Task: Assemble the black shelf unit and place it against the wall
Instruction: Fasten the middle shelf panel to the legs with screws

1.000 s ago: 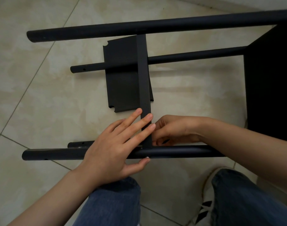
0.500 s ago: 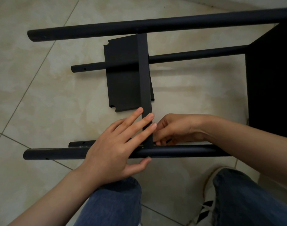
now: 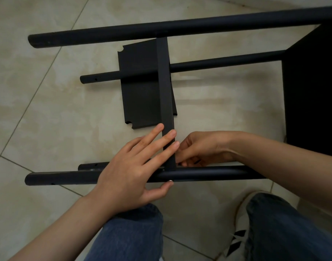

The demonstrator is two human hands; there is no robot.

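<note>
Dim, soft light; faint shadows on the pale floor, wide-angle bending at edges

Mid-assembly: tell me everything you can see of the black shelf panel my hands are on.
The matte black shelf panel, metal by its look, stands on edge between the far black tube and the near black tube, folded rim facing up. Rounded notches cut its left corners. A thinner black tube crosses its face. The left hand lays straight fingers on the rim; the right hand curls beside its near end, contents hidden.
</note>
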